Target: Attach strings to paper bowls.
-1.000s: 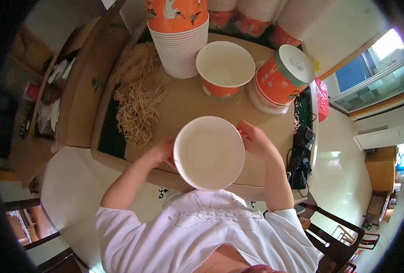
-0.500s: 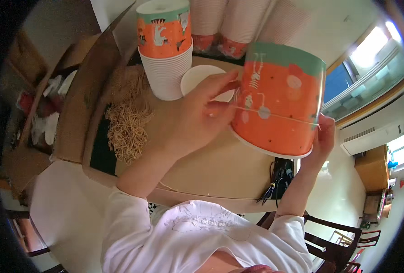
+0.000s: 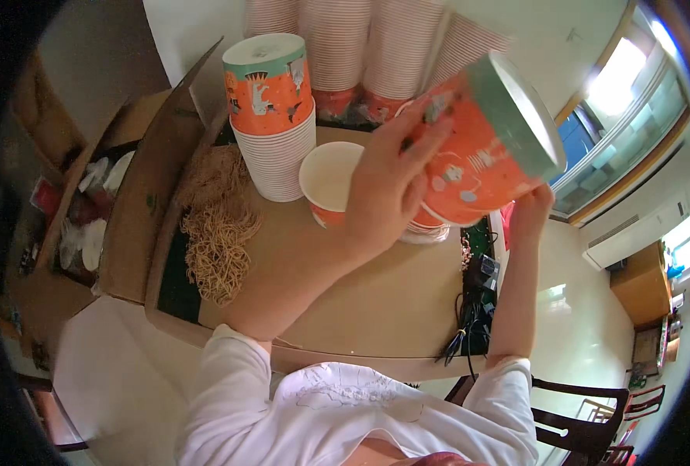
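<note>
A large orange paper bucket [image 3: 477,147] with a green band hangs tilted above the table, its white base turned to the right. My left hand [image 3: 391,171] grips its side with the fingers laid over the printed wall. Below the green end, my right hand [image 3: 530,210] holds it from the right, its fingers partly hidden behind the bucket. An open paper bucket [image 3: 325,182] stands upright beside my left hand. To its left rises a stack of nested buckets [image 3: 279,155], the top one upside down. A tangled heap of thin tan loops [image 3: 219,252] lies nearer.
Tall stacks of wrapped white-rimmed buckets [image 3: 333,54] stand along the wall. Black cables [image 3: 461,330] with an adapter lie at the table's right edge. An opened cardboard box [image 3: 139,194] is at the left, and a dark wooden chair [image 3: 578,419] at the lower right.
The bucket has tilted, swinging its base to the right and toward view. My left hand has moved from a thin strand stretched across the bucket onto its side wall.
</note>
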A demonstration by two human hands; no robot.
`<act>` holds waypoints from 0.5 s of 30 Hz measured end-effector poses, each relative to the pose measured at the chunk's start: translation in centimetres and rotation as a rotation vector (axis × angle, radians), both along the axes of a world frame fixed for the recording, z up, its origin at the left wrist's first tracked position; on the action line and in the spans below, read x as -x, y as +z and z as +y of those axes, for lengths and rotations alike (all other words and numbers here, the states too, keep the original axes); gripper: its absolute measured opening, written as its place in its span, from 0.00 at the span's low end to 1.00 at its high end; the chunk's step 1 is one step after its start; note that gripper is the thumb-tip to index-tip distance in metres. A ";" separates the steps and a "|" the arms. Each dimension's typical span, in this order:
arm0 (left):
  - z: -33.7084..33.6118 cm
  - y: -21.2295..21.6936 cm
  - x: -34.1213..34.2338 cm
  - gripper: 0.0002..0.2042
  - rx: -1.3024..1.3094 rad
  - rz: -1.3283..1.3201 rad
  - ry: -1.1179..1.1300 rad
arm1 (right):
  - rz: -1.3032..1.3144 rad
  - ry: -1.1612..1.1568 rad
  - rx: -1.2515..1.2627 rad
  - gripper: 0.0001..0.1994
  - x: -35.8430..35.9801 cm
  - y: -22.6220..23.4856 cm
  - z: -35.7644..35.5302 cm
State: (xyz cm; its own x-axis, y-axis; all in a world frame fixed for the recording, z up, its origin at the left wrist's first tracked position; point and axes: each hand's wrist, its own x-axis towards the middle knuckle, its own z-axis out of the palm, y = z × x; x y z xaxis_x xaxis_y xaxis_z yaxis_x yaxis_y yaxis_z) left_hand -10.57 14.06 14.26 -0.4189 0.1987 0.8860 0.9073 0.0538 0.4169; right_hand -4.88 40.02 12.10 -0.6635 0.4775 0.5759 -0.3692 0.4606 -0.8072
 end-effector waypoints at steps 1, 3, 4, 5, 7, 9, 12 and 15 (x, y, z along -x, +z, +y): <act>1.2 -0.6 0.1 0.31 -0.009 0.101 0.073 | 0.002 0.004 0.002 0.11 1.5 0.1 0.8; 3.6 -2.0 -0.4 0.33 0.036 0.099 0.134 | 0.140 0.315 0.448 0.11 4.3 0.7 2.4; 5.2 -3.3 -0.3 0.36 0.032 0.050 0.138 | 0.143 0.331 0.445 0.11 6.0 0.6 3.5; 7.0 -4.0 -0.3 0.36 0.024 0.056 0.140 | 0.092 0.424 0.392 0.14 7.5 0.5 5.1; 10.2 -4.6 -0.5 0.38 -0.232 -0.067 0.128 | -0.096 0.485 0.239 0.20 10.2 0.9 8.5; 12.1 -5.7 -1.0 0.41 -0.183 -0.117 0.183 | -0.093 0.481 0.303 0.16 11.6 2.1 8.1; 14.1 -7.4 -2.4 0.43 0.016 -0.209 0.198 | -0.129 0.530 0.330 0.14 12.5 2.5 8.4; 15.1 -8.8 -3.7 0.40 0.129 -0.225 0.162 | -0.148 0.499 0.576 0.14 14.5 -0.4 12.0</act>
